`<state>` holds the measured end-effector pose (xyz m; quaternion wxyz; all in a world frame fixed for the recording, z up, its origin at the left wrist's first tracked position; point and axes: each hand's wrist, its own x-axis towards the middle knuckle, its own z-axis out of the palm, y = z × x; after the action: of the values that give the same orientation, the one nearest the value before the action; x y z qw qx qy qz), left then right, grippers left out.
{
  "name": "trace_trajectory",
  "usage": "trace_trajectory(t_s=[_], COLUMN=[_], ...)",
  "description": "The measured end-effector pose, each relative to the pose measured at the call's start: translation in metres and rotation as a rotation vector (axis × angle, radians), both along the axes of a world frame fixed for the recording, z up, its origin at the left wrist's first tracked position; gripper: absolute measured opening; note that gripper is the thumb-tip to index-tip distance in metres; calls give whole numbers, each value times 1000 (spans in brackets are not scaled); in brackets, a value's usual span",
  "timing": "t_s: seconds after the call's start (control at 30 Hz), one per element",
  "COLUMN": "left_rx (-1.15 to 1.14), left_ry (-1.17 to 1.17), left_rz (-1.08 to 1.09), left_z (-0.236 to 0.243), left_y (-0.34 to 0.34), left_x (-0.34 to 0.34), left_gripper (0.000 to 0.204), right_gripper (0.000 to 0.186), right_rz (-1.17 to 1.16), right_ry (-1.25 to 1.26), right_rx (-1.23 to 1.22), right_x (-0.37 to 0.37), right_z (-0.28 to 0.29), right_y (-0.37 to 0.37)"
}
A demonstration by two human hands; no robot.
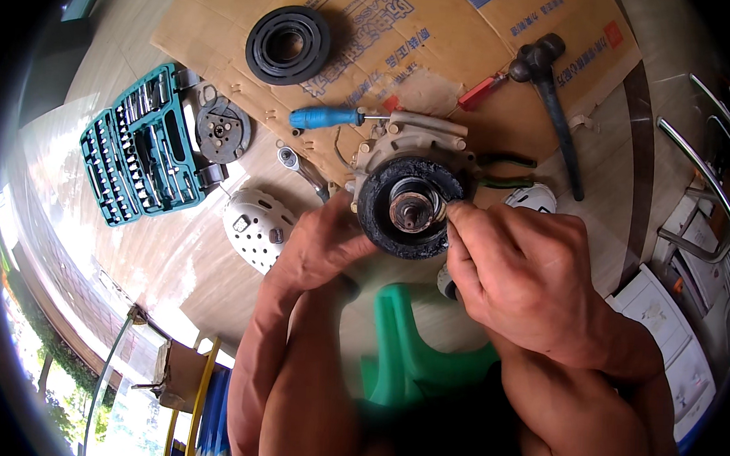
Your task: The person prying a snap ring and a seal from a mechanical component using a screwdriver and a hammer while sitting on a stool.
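A metal compressor (422, 141) stands between my hands, with a black ring-shaped coil (377, 224) on the face toward me. At its centre shows a rusty brown shaft hub (412, 212), with a thin shiny metal ring (438, 200) around it. My left hand (324, 241) holds the compressor's left side; its fingertips are hidden behind the coil. My right hand (526, 276) is closed, thumb and forefinger pinched at the right edge of the coil's opening. Whatever they pinch is hidden. A blue-handled screwdriver (325, 118) lies against the compressor's top left.
Cardboard (373, 33) carries a black pulley (287, 45), a red-handled screwdriver (481, 92) and a hammer (550, 97). Green-handled pliers (506, 171) lie right of the compressor. Leftward are a ratchet (298, 166), a round clutch plate (223, 130), a socket set (144, 145) and a white perforated shoe (259, 227). A green stool (417, 344) stands below.
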<state>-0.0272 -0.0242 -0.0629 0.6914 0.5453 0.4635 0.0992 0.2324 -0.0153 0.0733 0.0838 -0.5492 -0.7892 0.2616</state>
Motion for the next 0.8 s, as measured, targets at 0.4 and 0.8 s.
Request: trace_trajectory(t_s=[0.4, 0.8], left_rx=[-64, 10], left_ry=[-26, -20], left_rz=[18, -16], left_z=[0, 6], left_y=[0, 3], left_x=[-1, 2], left_gripper=[52, 48], right_gripper=[22, 17], right_rz=[-15, 112], right_ry=[-20, -157], right_rx=[-64, 154], right_x=[-9, -17], right_z=[8, -3], right_y=[18, -5])
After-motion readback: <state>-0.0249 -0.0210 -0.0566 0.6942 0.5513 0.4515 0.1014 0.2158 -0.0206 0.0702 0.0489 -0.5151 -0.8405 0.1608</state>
